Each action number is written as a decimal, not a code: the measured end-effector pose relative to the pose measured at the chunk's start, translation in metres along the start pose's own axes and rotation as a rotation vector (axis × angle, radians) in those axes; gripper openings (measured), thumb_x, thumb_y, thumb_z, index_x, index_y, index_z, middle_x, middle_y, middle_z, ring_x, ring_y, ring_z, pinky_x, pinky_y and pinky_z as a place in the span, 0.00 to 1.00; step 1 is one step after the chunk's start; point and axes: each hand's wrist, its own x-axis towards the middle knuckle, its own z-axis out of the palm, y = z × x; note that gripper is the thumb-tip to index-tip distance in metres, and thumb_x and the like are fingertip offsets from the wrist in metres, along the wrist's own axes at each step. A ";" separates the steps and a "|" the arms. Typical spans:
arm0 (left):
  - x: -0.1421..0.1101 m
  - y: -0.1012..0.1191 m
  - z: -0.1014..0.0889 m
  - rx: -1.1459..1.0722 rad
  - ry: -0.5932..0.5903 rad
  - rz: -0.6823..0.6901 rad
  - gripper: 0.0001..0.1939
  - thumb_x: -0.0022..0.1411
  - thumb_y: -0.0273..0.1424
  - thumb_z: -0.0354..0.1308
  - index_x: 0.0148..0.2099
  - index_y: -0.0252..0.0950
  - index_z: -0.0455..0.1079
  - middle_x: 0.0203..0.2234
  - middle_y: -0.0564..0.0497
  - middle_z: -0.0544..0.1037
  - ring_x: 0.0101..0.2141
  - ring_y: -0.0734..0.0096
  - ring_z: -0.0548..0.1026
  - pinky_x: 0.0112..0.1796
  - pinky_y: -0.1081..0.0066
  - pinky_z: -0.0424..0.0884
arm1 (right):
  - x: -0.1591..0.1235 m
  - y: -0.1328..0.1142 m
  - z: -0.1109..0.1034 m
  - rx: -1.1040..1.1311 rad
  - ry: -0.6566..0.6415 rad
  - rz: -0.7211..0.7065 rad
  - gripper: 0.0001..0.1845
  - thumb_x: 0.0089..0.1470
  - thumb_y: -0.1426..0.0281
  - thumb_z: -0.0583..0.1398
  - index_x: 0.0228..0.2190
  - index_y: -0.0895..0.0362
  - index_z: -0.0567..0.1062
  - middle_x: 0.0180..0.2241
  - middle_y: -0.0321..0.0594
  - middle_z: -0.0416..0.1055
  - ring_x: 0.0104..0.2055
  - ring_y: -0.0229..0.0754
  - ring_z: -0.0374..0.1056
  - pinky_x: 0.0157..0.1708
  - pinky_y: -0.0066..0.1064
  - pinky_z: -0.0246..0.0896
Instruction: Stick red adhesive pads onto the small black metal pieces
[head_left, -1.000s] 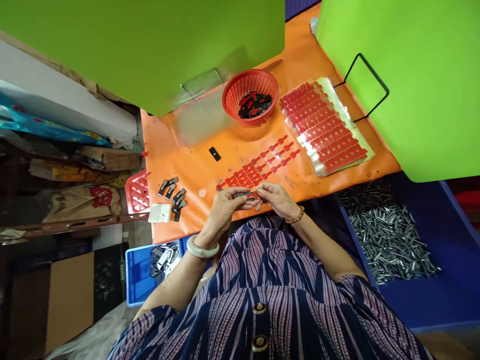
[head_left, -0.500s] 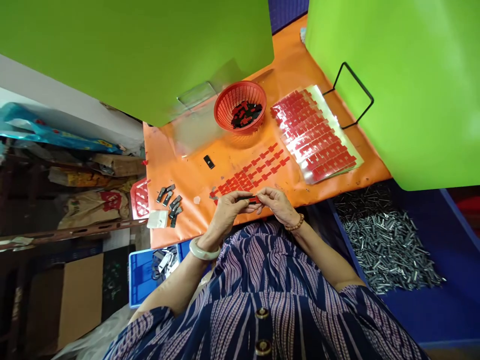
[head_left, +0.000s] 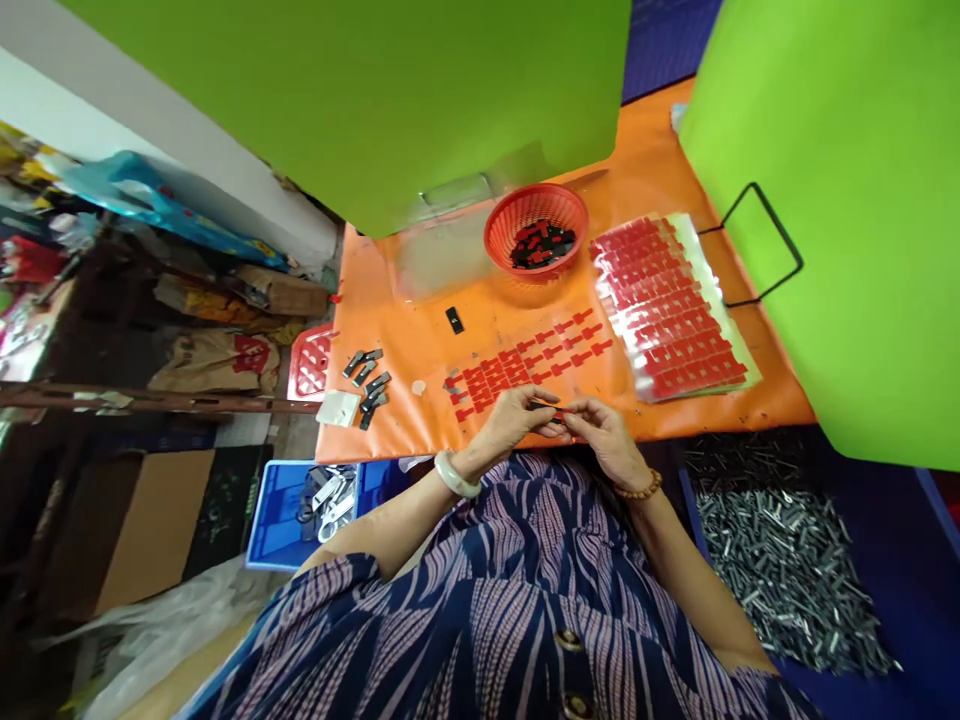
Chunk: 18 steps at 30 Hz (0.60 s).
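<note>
My left hand (head_left: pixel 514 420), a pale bangle on its wrist, is closed on a small black piece (head_left: pixel 556 412) above the table's near edge. My right hand (head_left: pixel 609 440), with a beaded bracelet, pinches at the right end of that piece, where a bit of red shows. The fingers hide most of it. Just beyond my hands lies a sheet with rows of red stickers (head_left: pixel 510 365). Farther back stands a red basket (head_left: pixel 499 245) holding black and red pieces. One black piece (head_left: pixel 454 320) lies alone to the left.
A stack of red sticker sheets (head_left: pixel 675 310) lies at the right of the orange table (head_left: pixel 420 340). Several black pieces (head_left: pixel 373 385) sit near the left edge. Green panels (head_left: pixel 360 110) rise behind. Below are a blue bin (head_left: pixel 277 515) and a heap of metal parts (head_left: pixel 787 570).
The view has turned, so the table and my hands appear farther right and mostly lower. Both hands stay together at the black piece, with the fingers slightly shifted.
</note>
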 end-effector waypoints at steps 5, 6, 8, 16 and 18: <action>0.007 -0.007 0.002 -0.086 -0.127 -0.023 0.09 0.57 0.18 0.57 0.41 0.30 0.69 0.21 0.50 0.79 0.23 0.71 0.80 0.33 0.72 0.78 | -0.007 -0.002 -0.009 -0.083 0.038 0.008 0.17 0.45 0.55 0.68 0.31 0.53 0.74 0.23 0.35 0.74 0.25 0.41 0.70 0.31 0.36 0.69; 0.008 -0.007 0.000 -0.094 -0.160 -0.022 0.10 0.58 0.19 0.56 0.43 0.31 0.69 0.22 0.50 0.80 0.25 0.70 0.81 0.34 0.71 0.78 | -0.007 -0.004 -0.011 -0.104 0.031 0.009 0.17 0.45 0.55 0.68 0.31 0.53 0.74 0.23 0.35 0.74 0.25 0.41 0.70 0.31 0.36 0.68; 0.009 -0.008 -0.008 -0.058 -0.178 0.008 0.12 0.61 0.22 0.55 0.47 0.31 0.67 0.23 0.49 0.80 0.27 0.68 0.82 0.36 0.68 0.78 | -0.004 -0.012 -0.012 -0.169 0.013 -0.007 0.16 0.46 0.55 0.68 0.30 0.54 0.74 0.22 0.36 0.74 0.25 0.41 0.70 0.31 0.35 0.68; 0.004 -0.027 -0.081 0.678 0.285 0.598 0.13 0.63 0.30 0.54 0.51 0.38 0.70 0.48 0.42 0.78 0.53 0.55 0.74 0.54 0.52 0.68 | 0.066 -0.082 0.014 -0.315 0.077 -0.355 0.12 0.49 0.60 0.66 0.29 0.56 0.75 0.22 0.35 0.72 0.24 0.39 0.69 0.31 0.36 0.69; 0.002 -0.039 -0.099 0.825 0.307 0.713 0.15 0.63 0.29 0.55 0.52 0.37 0.70 0.57 0.39 0.71 0.62 0.50 0.63 0.59 0.47 0.59 | 0.096 -0.101 0.025 -0.306 0.166 -0.457 0.15 0.48 0.59 0.65 0.35 0.55 0.73 0.26 0.36 0.72 0.26 0.39 0.70 0.32 0.36 0.70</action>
